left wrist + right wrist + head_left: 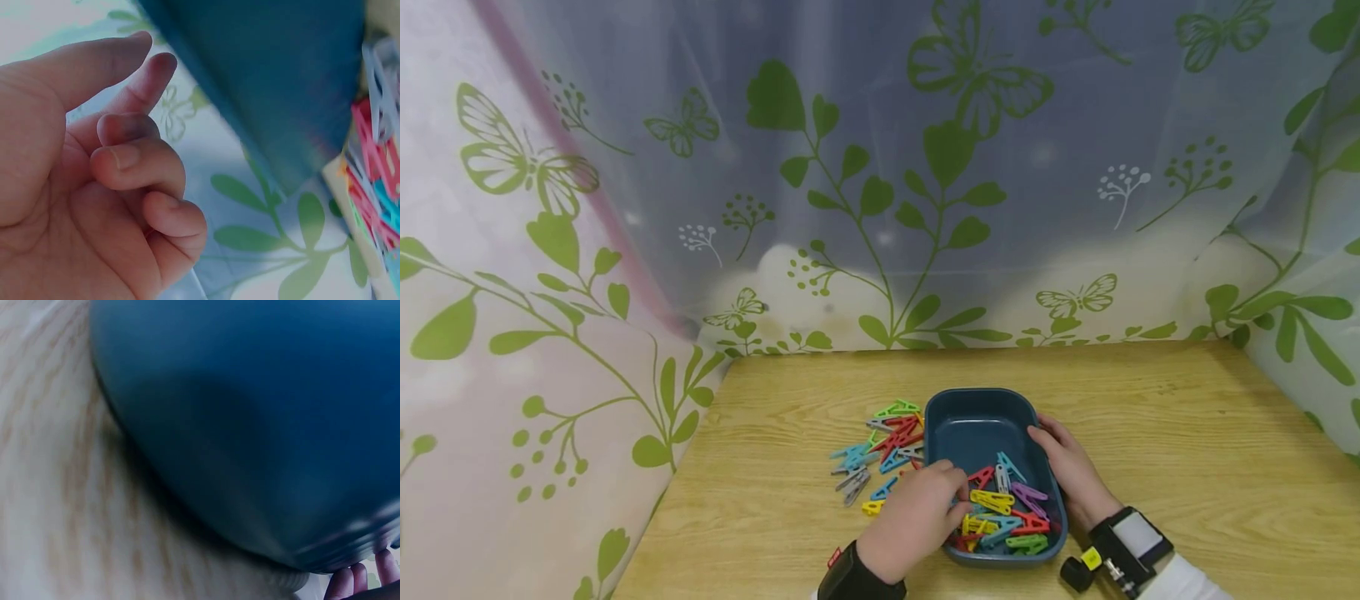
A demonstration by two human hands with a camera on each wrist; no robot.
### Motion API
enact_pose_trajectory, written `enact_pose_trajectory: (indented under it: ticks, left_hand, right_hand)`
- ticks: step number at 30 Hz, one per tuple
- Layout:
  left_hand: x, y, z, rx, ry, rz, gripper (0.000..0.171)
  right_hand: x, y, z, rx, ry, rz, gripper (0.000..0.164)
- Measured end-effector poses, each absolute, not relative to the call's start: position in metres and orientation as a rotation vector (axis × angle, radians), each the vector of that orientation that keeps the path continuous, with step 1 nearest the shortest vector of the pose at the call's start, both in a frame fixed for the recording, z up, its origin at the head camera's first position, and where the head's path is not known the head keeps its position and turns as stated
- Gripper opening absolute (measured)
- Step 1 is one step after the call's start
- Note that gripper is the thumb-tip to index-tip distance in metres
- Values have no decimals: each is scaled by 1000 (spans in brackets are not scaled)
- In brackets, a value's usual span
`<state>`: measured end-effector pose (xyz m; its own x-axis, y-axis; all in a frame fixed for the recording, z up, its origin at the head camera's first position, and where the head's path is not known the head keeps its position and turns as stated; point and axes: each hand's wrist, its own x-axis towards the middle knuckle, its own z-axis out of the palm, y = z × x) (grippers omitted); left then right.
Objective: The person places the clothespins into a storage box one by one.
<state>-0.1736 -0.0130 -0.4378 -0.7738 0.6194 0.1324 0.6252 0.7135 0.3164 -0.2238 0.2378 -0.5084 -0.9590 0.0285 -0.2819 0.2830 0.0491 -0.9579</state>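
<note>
A dark blue plastic box point(973, 433) sits on the table with several coloured clothespins point(992, 501) lying in its near half. My left hand point(917, 517) is over the box's left rim, beside those clothespins. In the left wrist view the left hand's fingers point(140, 162) are loosely bent, and nothing shows between them and the thumb. My right hand point(1075, 475) holds the box's right side, thumb at the rim. In the right wrist view, fingertips point(340, 584) touch the outer wall of the box. Left of the box lies a pile of loose clothespins point(901, 437).
The wood-grain table point(760, 467) extends on both sides of the box. A curtain point(865, 208) printed with leaves and butterflies hangs behind the table and along its sides. Both wrists wear black straps; a small device point(1131, 542) is on the right one.
</note>
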Motion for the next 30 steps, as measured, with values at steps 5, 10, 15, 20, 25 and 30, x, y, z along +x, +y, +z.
enact_pose_trajectory:
  ticks: [5,10,15,20,25,30]
  left_hand:
    - [-179,-27,-427,-919,-2897,-649,11]
    - [-186,-42,-422,-748,-2882,-744,13]
    - [-193,-61,-424,-573,-2863,-749,15]
    - [-198,-82,-436,-442,-2879,-633,16]
    - [-201,-96,-452,-292,-2947,-569,23]
    - [-200,-102,-465,-144,-3014,-505,29]
  right_hand:
    - [-225,239,-508,321,2148,-2008,71]
    - [-225,239,-509,328,2148,-2006,71]
    - [-224,238,-509,328,2152,-2009,68]
    - [-224,237,-509,333,2139,-2023,67]
    - [-224,237,-508,342,2133,-2023,67]
    - [-224,238,-508,332,2137,-2026,67]
